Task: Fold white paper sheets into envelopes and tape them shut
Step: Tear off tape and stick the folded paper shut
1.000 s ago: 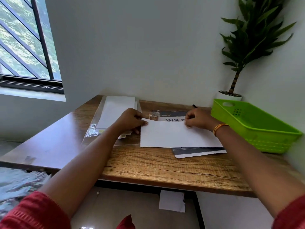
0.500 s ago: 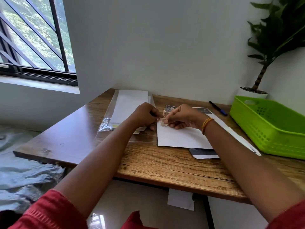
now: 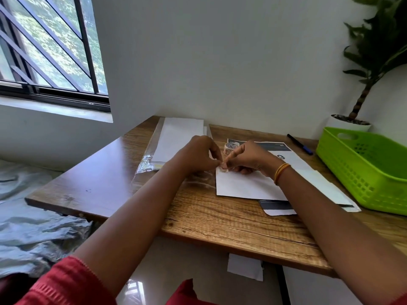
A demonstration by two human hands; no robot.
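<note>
Fingers (image 3: 217, 160) of the left hand (image 3: 196, 156) curl inward and pinch a small strip of tape (image 3: 224, 168) against the upper left corner of the folded white envelope (image 3: 244, 184); fingers of the right hand (image 3: 248, 158) are likewise curled, pinching the same strip from the other side, so both hands meet at that corner, centre of frame. Envelope lies flat on the wooden desk (image 3: 209, 219), partly covering a printed sheet (image 3: 284, 160) with a dark header band; only a large digit "9" can be read beside the right wrist, smaller header text too blurred to make out. Roll of clear tape (image 3: 230, 147) stands just behind the hands, on the printed sheet's upper left end. Orange bangles (image 3: 281, 172) on the right wrist. Stack of white paper sheets (image 3: 178, 138) in a clear plastic sleeve (image 3: 147, 165) lies toward the desk's far left, just left of the left hand. Dark pen with blue end (image 3: 300, 144) rests near the wall, upper right of the desk. Green plastic basket (image 3: 363, 170) sits at the right edge of frame, a potted plant (image 3: 370, 53) in a white pot behind it. Barred window (image 3: 44, 45) occupies the upper left. Red sleeves (image 3: 66, 285) show at the bottom edge.
</note>
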